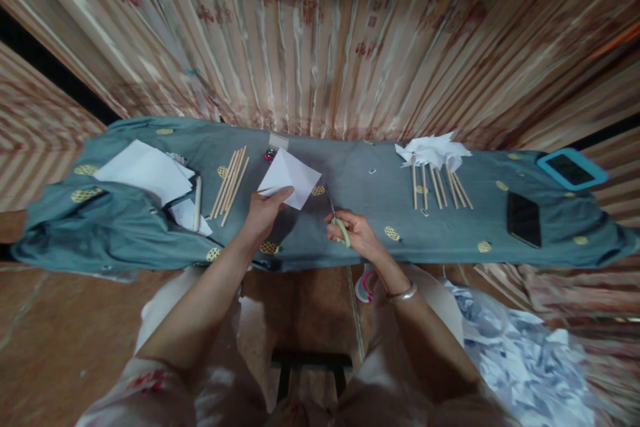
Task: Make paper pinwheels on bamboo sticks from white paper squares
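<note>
A square sheet of white paper (299, 177) is pinched at its lower left edge by my left hand (265, 215), which holds it above the cloth. My right hand (357, 233) grips scissors (343, 230) with pale green handles, their dark blades pointing up and slightly left. The blades are apart from the paper, just right of it. Left of my left hand lie several thin wooden sticks (230, 183). Behind the paper is a small red and silver item (270, 153), too small to name.
More white paper sheets (143, 170) and a white stick-like tool (197, 203) lie at left. At right are white paper pinwheel-like shapes on wooden sticks (434, 153), a black phone (524, 220) and a blue-framed tablet (573, 169). A bag of paper scraps (530, 353) stands on the floor.
</note>
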`<state>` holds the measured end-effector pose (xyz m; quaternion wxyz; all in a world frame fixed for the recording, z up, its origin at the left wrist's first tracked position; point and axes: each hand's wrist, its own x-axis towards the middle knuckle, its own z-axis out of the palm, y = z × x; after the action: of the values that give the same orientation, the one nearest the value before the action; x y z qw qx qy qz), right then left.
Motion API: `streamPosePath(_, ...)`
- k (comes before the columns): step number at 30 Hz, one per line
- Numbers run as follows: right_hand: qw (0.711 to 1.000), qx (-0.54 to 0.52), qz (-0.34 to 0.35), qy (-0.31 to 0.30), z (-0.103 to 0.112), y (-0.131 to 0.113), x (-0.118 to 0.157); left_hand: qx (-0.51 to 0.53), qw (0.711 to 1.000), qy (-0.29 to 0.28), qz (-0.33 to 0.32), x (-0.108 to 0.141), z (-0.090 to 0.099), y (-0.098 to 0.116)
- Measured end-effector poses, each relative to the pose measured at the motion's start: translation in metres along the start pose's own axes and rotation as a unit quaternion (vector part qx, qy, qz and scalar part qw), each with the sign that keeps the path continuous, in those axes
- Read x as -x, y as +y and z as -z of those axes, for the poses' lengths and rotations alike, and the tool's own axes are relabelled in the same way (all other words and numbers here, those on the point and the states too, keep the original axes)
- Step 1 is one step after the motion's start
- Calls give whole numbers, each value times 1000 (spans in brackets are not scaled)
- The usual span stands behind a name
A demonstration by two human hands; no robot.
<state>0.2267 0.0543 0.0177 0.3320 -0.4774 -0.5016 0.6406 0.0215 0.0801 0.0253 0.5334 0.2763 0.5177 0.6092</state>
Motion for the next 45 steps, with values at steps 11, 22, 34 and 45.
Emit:
streamPosePath(11,987,-54,67,133,19,-22,-16,-37,997,-69,30,3,-6,-21)
streamPosePath(22,984,-58,60,159,15,-16,-33,-123,983,-122,56,16,-16,-22)
streamPosePath(34,973,-88,76,201,22,-25,-32,-212,963,-168,19,13,-10,-11)
streamPosePath(45,955,-113,95,258,34,-29,-35,-175,976,-127,21,5,1,-7)
